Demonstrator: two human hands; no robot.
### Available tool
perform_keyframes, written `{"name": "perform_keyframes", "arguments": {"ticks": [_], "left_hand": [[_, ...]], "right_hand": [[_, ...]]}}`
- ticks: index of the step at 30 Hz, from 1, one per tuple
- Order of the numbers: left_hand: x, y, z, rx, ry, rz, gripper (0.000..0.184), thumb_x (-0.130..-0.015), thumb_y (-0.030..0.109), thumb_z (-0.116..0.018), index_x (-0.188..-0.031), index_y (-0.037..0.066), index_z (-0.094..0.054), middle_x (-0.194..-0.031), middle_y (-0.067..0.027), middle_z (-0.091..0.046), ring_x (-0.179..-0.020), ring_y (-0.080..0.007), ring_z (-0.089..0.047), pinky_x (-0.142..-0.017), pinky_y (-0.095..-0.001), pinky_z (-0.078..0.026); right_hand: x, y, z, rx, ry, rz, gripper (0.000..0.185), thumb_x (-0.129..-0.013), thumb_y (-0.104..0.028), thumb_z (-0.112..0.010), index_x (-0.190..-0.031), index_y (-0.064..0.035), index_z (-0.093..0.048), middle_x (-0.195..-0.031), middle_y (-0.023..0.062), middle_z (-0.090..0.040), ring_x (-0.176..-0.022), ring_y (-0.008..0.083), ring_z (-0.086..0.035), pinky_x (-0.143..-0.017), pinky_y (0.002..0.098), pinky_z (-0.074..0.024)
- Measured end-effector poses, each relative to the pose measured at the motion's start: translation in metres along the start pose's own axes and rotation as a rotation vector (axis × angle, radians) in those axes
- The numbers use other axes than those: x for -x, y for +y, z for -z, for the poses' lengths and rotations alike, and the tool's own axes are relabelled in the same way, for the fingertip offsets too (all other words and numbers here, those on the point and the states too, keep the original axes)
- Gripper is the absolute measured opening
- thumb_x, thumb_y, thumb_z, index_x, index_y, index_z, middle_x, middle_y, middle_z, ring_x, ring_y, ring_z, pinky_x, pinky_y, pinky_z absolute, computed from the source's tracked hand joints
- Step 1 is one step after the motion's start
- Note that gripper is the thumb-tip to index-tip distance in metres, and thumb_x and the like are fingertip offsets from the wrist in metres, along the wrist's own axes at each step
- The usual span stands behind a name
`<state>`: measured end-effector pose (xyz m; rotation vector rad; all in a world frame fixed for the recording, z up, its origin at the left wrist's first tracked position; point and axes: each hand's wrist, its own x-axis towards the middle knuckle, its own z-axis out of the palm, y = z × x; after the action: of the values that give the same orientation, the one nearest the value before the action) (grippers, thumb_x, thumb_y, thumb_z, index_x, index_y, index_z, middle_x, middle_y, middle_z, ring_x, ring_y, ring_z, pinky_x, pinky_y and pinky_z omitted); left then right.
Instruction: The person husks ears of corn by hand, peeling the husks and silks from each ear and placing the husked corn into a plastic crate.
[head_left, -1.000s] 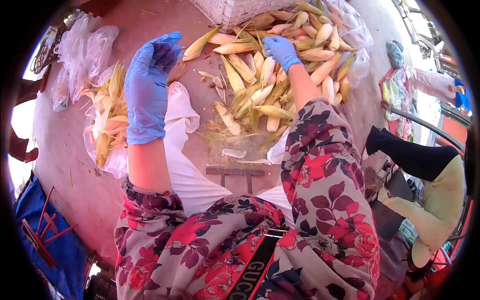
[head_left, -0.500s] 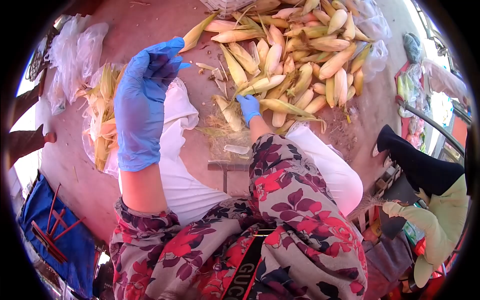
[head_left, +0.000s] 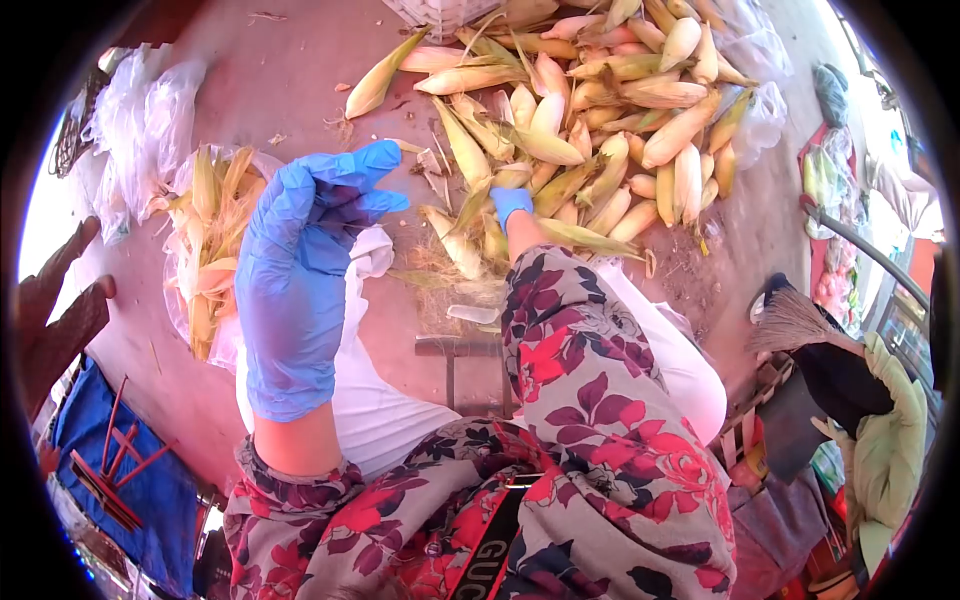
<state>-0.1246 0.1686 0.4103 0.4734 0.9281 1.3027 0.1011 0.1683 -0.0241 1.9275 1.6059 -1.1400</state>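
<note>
My left hand (head_left: 305,260), in a blue glove, is raised at left of centre. Its fingers are apart, with nothing visible between them. My right hand (head_left: 512,201), gloved in blue too, reaches into the near side of a heap of corn ears (head_left: 600,130). Its fingers point away from me and are hidden, so I cannot make out whether they grip anything. Beside it lie a husked-looking pale ear (head_left: 455,243) and a long pale-green ear (head_left: 466,140). Loose corn silk (head_left: 455,290) is strewn on the ground just nearer.
A clear bag of husks (head_left: 205,265) stands left. Past it lie plastic bags (head_left: 150,120). One lone ear (head_left: 370,85) lies beyond my left hand. A white basket (head_left: 445,12) is at the top. On the right a person (head_left: 885,450) stands near a broom (head_left: 795,318).
My right hand has moved slightly right and deeper among the ears. My left hand has shifted right and lower. The broom has come into view beside the person on the right.
</note>
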Motion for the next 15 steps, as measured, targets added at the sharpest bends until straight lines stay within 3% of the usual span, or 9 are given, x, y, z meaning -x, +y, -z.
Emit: {"name": "perform_keyframes", "arguments": {"ticks": [4, 8, 10, 12, 14, 15], "left_hand": [[0.001, -0.002, 0.0, -0.07, 0.052, 0.025, 0.032, -0.094, 0.024, -0.039, -0.1, -0.003, -0.054, -0.106, -0.0196, -0.059, -0.094, -0.0243, -0.059, -0.084, -0.0369, -0.048], [-0.004, 0.002, 0.005, -0.084, 0.048, 0.005, 0.03, -0.094, 0.022, -0.04, -0.1, -0.002, -0.055, -0.106, -0.0181, -0.059, -0.091, -0.0218, -0.06, -0.084, -0.0334, -0.047], [-0.004, 0.007, 0.004, -0.081, 0.086, 0.019, 0.028, -0.094, 0.021, -0.04, -0.102, -0.002, -0.055, -0.106, -0.017, -0.06, -0.089, -0.0203, -0.059, -0.084, -0.0321, -0.047], [-0.003, 0.01, 0.003, -0.098, 0.099, 0.02, 0.027, -0.092, 0.02, -0.043, -0.104, 0.0, -0.055, -0.106, -0.0147, -0.059, -0.089, -0.0195, -0.059, -0.084, -0.0312, -0.046], [-0.004, 0.007, 0.005, -0.14, 0.099, 0.022, 0.027, -0.09, 0.021, -0.05, -0.106, 0.001, -0.055, -0.105, -0.0111, -0.059, -0.09, -0.0196, -0.058, -0.085, -0.0307, -0.044], [-0.001, 0.003, 0.006, -0.25, 0.08, 0.019, 0.027, -0.089, 0.021, -0.052, -0.107, 0.002, -0.055, -0.107, -0.0103, -0.058, -0.093, -0.0189, -0.057, -0.086, -0.0305, -0.043]], "right_hand": [[0.0, -0.01, -0.006, -0.382, 0.012, -0.18, 0.033, -0.075, -0.017, -0.063, -0.103, -0.0007, -0.059, -0.096, 0.0138, -0.062, -0.081, 0.0235, -0.06, -0.075, 0.0336, -0.047], [0.015, -0.016, 0.013, -1.278, -0.047, -0.232, 0.037, -0.073, -0.017, -0.066, -0.106, -0.0019, -0.057, -0.103, 0.0135, -0.061, -0.088, 0.0244, -0.059, -0.08, 0.0344, -0.0463], [0.057, -0.019, 0.028, -1.539, -0.122, -0.142, 0.04, -0.073, -0.017, -0.067, -0.108, -0.0025, -0.056, -0.106, 0.0133, -0.06, -0.092, 0.0249, -0.059, -0.082, 0.0348, -0.046], [0.104, -0.025, 0.05, -1.492, -0.149, 0.103, 0.042, -0.072, -0.016, -0.068, -0.11, -0.0031, -0.056, -0.11, 0.0132, -0.059, -0.096, 0.0253, -0.058, -0.084, 0.0352, -0.0456], [0.137, -0.031, 0.082, -1.23, -0.078, 0.437, 0.054, -0.066, -0.013, -0.077, -0.111, -0.0004, -0.052, -0.101, 0.0055, -0.059, -0.091, 0.0151, -0.056, -0.079, 0.028, -0.0455], [0.161, -0.037, 0.099, -1.216, -0.09, 0.483, 0.056, -0.066, -0.016, -0.077, -0.113, -0.0002, -0.051, -0.104, 0.006, -0.058, -0.094, 0.0151, -0.055, -0.083, 0.0282, -0.044]]}}
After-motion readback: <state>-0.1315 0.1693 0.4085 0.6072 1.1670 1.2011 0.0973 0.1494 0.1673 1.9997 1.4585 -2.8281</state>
